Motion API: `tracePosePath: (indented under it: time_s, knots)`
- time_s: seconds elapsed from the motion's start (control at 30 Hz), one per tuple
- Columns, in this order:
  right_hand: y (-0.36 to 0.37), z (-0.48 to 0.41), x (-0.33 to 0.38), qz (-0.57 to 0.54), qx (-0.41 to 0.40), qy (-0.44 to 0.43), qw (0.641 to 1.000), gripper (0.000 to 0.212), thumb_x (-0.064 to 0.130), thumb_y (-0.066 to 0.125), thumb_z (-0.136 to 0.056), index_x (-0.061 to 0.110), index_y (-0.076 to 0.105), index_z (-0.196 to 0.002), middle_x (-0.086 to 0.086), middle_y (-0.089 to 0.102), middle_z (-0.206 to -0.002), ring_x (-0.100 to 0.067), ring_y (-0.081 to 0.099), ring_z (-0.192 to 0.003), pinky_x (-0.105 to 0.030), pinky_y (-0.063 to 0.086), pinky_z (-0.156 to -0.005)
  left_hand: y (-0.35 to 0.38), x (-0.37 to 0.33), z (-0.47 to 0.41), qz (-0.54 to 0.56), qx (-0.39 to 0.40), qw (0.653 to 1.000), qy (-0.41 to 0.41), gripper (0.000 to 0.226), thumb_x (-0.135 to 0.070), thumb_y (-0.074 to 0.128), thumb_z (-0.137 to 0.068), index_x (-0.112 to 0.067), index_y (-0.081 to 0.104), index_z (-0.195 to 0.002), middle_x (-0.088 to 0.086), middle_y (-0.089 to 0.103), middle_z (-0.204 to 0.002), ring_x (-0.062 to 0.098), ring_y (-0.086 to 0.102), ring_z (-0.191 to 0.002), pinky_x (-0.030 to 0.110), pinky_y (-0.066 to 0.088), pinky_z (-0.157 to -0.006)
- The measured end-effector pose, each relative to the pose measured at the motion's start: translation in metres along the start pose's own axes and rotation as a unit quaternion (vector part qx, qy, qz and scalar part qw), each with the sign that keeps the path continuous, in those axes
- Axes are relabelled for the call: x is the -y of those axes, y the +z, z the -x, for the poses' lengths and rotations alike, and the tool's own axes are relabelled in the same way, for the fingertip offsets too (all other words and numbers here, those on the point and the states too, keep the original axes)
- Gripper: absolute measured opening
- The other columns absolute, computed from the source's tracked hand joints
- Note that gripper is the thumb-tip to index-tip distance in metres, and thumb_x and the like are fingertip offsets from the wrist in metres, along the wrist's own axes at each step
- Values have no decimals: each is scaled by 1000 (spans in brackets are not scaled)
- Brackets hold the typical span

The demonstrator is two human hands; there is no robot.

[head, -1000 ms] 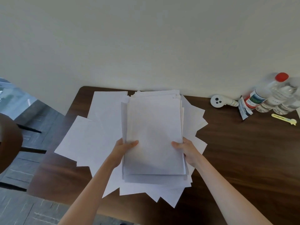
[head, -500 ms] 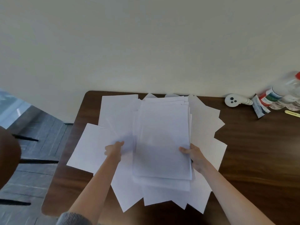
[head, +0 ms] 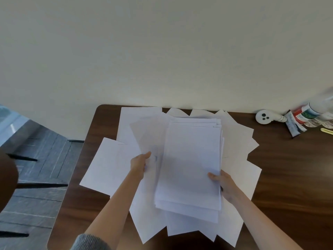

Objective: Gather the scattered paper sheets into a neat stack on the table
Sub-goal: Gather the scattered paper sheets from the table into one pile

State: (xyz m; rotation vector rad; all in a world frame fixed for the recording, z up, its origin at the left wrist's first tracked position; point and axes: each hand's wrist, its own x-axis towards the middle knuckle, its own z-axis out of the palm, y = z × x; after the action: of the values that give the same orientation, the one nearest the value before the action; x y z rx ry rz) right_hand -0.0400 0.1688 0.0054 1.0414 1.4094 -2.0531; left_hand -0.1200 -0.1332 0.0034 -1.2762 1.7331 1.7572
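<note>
So, the stack (head: 191, 165) is gripped at its right edge by the right hand (head: 225, 184), thumb laid on top, fingers hidden below. It's found mid-surface (head: 288, 177), over a fan of loose sheets (head: 108, 165) spread out on every side. Whether it's lifted or resting can't be told. A single sheet (head: 144, 134) just left of the stack is pinched at its near edge by the left hand (head: 139, 165), thumb on top. Far right, by the wall, a white gadget (head: 264, 117) with three dark dots is seen. Beside it are a dark sachet (head: 293, 126), bottles (head: 310, 112) with red-and-green labels and a yellow strip (head: 327, 131). Label text is too blurred to be read, tbh.
</note>
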Motion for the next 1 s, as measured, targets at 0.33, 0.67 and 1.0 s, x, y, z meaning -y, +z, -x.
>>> tracePosePath:
  time_s: [0.33,0.67,1.0]
  knots:
    - [-6,-1,2,9,4,4,1000,35,-2,63,-87,-1,61,-122,-20,68,-116,-34,68,-95,-35,60,-65,-2,-11,-2,-209,141,966,49,6,-16,63,-92,-11,60,-90,8,60,-86,18,55,-73,25,43,-63]
    - [-8,0,9,15,-2,4,1000,32,-1,64,-88,2,62,-120,-15,71,-109,-28,70,-88,-32,59,-60,-6,-28,-10,-9,107,989,102,27,-19,71,-87,-7,65,-111,9,70,-103,26,66,-94,37,55,-84]
    - [-8,-5,9,7,-33,-7,999,23,-4,64,-87,4,66,-108,-12,73,-99,-24,72,-77,-31,59,-57,16,-55,-7,-19,56,984,166,23,-17,68,-90,-2,67,-107,7,69,-94,29,64,-97,33,52,-79]
